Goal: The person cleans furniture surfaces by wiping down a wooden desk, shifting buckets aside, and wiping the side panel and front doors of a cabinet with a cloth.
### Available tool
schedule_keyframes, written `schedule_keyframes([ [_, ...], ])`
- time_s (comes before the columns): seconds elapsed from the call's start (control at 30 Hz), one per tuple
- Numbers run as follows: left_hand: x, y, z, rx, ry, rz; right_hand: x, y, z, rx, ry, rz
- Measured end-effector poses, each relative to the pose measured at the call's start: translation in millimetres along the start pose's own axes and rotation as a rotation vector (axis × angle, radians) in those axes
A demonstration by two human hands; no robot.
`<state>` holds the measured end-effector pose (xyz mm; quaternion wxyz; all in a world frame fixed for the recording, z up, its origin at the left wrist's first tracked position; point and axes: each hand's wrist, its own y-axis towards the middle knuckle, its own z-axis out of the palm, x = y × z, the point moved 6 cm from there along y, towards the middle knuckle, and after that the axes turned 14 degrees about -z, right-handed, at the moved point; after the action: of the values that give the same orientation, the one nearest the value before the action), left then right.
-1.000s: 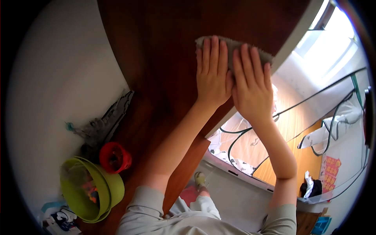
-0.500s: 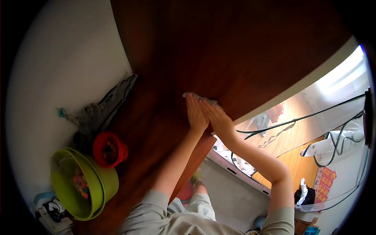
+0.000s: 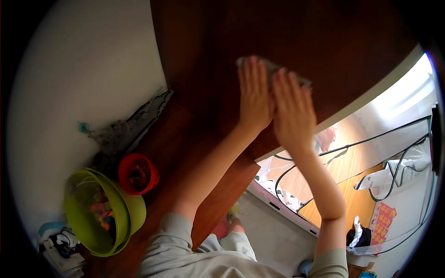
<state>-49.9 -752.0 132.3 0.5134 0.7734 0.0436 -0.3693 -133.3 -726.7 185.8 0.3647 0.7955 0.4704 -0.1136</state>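
A greyish cloth [image 3: 271, 69] lies against the upright dark brown wooden panel [image 3: 333, 41]. My left hand [image 3: 255, 99] presses on the cloth's left part, its fingers stretched out flat and pointing up. Beside it, my right hand [image 3: 295, 113] lies flat over the cloth's right part, slightly blurred by motion. Both palms hide most of the cloth; only its upper edge and a strip between the fingers show. The two hands are close together at the thumbs.
On the brown wooden surface to the left stand a red bucket [image 3: 155, 178] and green nested tubs [image 3: 136, 217] holding colourful pieces. A grey folded item [image 3: 113, 136] leans on the white wall. To the right is a bed frame [image 3: 278, 208] with dark-edged netting [image 3: 398, 178].
Both hands have slid up and to the right along the panel, carrying the cloth with them. The view has shifted slightly; the buckets stay in place.
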Motion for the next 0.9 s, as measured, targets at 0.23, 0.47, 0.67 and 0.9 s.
schedule_keyframes([
  [0.23, 7, 29, -5, -0.064, 0.055, 0.035, 0, 23, -9, -0.040, -0.078, -0.009],
  [0.47, 111, -78, 9, 0.041, 0.170, -0.212, 81, -15, 92, 0.300, -0.085, -0.313],
  [0.67, 150, -134, 15, 0.153, 0.223, -0.373, 118, -41, 140, 0.336, -0.179, -0.496],
  [0.9, 87, -20, -13, 0.096, 0.179, -0.066, 58, 17, 75, 0.152, -0.088, -0.227],
])
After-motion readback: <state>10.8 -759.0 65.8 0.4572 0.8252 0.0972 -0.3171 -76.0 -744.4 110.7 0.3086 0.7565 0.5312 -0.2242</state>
